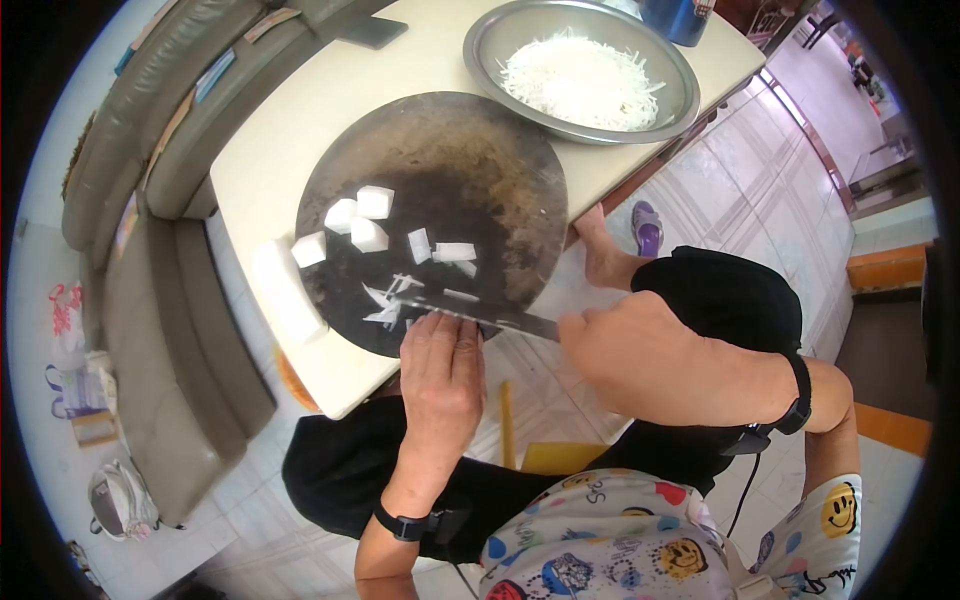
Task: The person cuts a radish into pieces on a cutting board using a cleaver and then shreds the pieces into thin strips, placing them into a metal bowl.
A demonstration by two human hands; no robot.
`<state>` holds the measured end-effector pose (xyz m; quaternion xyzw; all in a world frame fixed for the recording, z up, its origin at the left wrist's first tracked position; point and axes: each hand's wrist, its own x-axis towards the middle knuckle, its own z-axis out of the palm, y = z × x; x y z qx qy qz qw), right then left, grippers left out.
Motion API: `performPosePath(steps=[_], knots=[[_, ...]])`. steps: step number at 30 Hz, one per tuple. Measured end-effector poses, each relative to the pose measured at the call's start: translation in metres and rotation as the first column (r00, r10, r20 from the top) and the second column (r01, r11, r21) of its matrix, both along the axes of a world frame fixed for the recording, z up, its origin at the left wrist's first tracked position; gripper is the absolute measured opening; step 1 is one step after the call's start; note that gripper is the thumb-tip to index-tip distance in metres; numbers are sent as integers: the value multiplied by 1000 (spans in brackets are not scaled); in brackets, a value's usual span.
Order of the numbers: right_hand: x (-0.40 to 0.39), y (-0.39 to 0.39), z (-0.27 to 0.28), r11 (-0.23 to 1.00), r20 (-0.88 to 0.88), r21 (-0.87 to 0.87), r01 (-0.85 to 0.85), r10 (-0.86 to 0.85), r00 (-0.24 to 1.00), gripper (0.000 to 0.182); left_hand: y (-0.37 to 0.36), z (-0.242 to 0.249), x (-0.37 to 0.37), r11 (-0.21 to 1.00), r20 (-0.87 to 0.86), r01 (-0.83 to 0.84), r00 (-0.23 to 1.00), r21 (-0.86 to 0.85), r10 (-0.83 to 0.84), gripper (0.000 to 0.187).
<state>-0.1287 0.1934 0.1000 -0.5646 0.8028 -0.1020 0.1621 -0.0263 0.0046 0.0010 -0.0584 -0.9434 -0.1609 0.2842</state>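
Observation:
My right hand [640, 355] is closed round the handle of a kitchen knife [500, 318]. The blade points left, low over a round dark chopping board [480, 150]. Close against the blade, my left hand [440, 370] has its fingers together and bent down on white radish at the board's near edge; the fingers hide most of that piece. Thin radish shreds [385, 300] lie by the knife tip. Farther up are several radish chunks [370, 235] and a few thin slices [455, 252].
A metal bowl [485, 75] of white shreds [580, 80] stands at the table's far right, beside a blue container [675, 18]. A long white radish [285, 290] lies left of the board on the cream table [265, 140]. A grey sofa [165, 320] is at left.

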Motion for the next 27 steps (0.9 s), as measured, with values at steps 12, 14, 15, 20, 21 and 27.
performPosePath(steps=[12, 14, 15, 20, 21, 27], knots=[[1, 12, 9, 998, 16, 59, -38, 37, 999, 22, -4, -1, 5, 998, 83, 38, 996, 43, -41, 16], [2, 9, 5, 996, 5, 82, -43, 43, 999, 24, -2, -1, 4, 999, 65, 32, 997, 38, -34, 16], [1, 5, 3, 998, 18, 46, -48, 47, 999, 24, -2, -1, 3, 999, 43, 25, 999, 30, -26, 15], [0, 1, 0, 998, -33, -43, -54, 53, 998, 21, 1, 1, 4, 1000, 52, 10, 999, 12, -11, 21], [-3, 2, 1, 1000, 38, -6, 11, -11, 999, 20, 3, 1, 3, 1000, 22, -13, 1000, 16, 13, 24], [-6, 16, 8, 1000, 92, 1, 28, -28, 995, 18, 1, 1, 3, 1000, 11, 0, 1000, 7, 0, 28]])
